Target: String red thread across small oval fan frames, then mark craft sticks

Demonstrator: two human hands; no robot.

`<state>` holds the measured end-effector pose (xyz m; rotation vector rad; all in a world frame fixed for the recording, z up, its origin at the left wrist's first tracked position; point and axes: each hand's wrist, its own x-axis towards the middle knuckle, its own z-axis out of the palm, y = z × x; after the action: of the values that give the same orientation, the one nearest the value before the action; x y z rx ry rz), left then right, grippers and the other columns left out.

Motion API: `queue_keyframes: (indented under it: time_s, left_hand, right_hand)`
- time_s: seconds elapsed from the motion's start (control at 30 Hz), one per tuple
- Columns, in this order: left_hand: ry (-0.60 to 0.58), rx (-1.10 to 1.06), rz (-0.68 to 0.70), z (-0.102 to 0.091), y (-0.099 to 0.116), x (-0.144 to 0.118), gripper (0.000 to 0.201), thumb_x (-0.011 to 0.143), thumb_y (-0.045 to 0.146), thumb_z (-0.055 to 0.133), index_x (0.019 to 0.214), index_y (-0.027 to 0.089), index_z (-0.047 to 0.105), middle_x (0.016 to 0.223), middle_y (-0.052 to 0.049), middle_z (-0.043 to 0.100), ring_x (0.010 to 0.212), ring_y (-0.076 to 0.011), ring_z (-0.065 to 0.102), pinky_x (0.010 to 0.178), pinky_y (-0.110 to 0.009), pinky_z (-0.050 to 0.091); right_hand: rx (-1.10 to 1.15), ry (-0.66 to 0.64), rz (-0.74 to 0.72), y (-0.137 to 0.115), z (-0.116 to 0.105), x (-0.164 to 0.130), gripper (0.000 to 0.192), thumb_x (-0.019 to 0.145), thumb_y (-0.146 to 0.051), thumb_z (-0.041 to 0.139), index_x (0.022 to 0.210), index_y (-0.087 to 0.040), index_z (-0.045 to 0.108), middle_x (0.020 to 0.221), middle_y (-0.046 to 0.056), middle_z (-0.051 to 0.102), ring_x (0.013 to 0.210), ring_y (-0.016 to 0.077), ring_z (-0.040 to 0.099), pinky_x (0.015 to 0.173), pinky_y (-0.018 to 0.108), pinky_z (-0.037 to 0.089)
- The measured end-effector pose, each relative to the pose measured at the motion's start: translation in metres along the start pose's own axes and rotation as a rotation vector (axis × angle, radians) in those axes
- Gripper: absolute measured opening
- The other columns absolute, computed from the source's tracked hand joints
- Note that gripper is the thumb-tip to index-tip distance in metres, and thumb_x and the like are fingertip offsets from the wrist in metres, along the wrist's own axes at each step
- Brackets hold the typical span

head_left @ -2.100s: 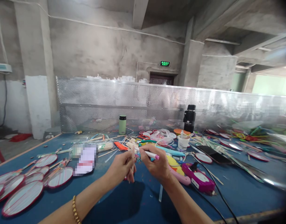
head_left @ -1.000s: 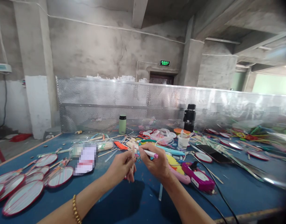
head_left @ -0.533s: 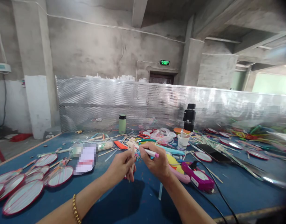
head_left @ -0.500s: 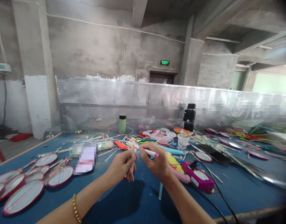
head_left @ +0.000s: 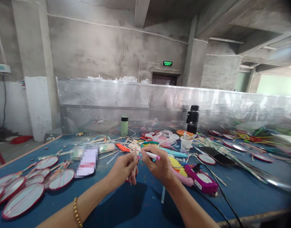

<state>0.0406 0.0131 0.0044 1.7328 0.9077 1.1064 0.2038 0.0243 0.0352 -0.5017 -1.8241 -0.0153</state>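
My left hand is closed round a thin flat wooden stick, which stands nearly upright between thumb and fingers above the table. In my right hand is a white marker pen with a pink end, held in a writing grip. Its tip side points left toward the stick; whether it touches the stick I cannot tell. Behind the hands lie an orange-red tool and a heap of wooden sticks. A pink-and-yellow glue gun rests right of my right hand.
Round red-rimmed white paddles lie at the left, near a phone. A purple box with black cables sits at the right. Farther back stand a green bottle, a black flask, a white cup and a perforated metal screen.
Both hands stay nearly in place, still holding the stick and the marker pen. The pen has shifted very slightly to the left.
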Motion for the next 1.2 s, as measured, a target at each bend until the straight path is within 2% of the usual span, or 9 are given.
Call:
queue_keyframes:
  time_s: [1.2]
  left_hand:
    - [-0.004, -0.007, 0.020, 0.0003, -0.0025, 0.0009, 0.040, 0.087, 0.056, 0.052, 0.073, 0.018, 0.049, 0.050, 0.001, 0.061, 0.039, -0.0140, 0.062, 0.036, -0.018, 0.039]
  right_hand:
    - [0.045, -0.026, -0.004, -0.0051, 0.0001, 0.0003, 0.017, 0.089, -0.020, 0.056, 0.081, -0.019, 0.071, 0.071, 0.002, 0.071, 0.059, 0.0116, 0.062, 0.059, 0.021, 0.049]
